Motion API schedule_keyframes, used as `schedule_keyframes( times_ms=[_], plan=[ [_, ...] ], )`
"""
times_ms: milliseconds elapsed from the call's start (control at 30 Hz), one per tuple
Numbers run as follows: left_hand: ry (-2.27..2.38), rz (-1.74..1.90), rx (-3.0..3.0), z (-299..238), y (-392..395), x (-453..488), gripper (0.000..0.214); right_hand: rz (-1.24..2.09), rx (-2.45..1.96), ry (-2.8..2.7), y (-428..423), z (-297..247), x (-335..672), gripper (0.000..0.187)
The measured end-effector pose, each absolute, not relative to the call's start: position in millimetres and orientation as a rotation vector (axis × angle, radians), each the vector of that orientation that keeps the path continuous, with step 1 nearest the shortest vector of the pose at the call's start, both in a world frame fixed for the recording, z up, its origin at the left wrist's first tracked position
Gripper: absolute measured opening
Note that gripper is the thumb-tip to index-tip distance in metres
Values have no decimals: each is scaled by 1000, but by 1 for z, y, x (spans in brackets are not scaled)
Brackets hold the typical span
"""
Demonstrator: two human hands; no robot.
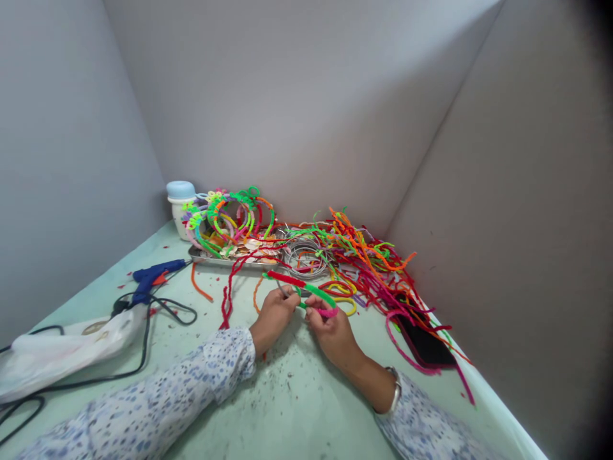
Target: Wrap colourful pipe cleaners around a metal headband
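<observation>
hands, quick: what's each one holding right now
Left hand: closed on the hoop wrapped in red and green pipe cleaner.
Right hand: closed on a pink pipe cleaner.

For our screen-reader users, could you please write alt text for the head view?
Two hands, left hand and right hand, hold a headband wrapped in pipe cleaners over a green table, with a pipe cleaner pile and a blue glue gun nearby.

Layout: worktop in a walled corner.
Blue glue gun [152, 276] lies left; metal tray [205, 257] of wrapped hoops [230, 217] at back, lidded jar [181, 206] behind-left of it; loose pile of fuzzy wire stems [368, 255] right of tray; black phone [424, 345] far right, under stems.
</observation>
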State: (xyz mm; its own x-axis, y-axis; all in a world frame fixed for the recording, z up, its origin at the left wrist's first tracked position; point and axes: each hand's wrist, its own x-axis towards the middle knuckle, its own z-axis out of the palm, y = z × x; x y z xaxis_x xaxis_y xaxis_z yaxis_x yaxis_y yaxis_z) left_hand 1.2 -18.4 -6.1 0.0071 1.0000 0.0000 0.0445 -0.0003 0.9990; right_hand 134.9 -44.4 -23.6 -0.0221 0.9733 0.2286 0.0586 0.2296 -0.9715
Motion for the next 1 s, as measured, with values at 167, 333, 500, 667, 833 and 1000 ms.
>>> schedule_keyframes(
  times_ms=[167, 333, 500, 667, 833, 1000],
  plan=[
    [1223, 1169, 1244, -5, -19, 2, 20, 1050, -1064, -1337, -44, -21, 135, 13],
    [1171, 1147, 1260, -7, -19, 2, 19, 1202, -1105, -1168, -39, -14, 135, 14],
    [1189, 1140, 1269, -9, -18, 2, 22, 1215, -1116, -1167, -37, -13, 137, 14],
    [1230, 1138, 1282, -7, -19, 3, 16, 1192, -1053, -1240, -40, -18, 137, 12],
    [1271, 1151, 1307, 0, -22, 1, 20, 1029, -1106, -1390, -43, -24, 138, 9],
    [1264, 1171, 1314, 0, -22, 1, 25, 971, -1122, -1425, -43, -23, 138, 9]
  ],
)
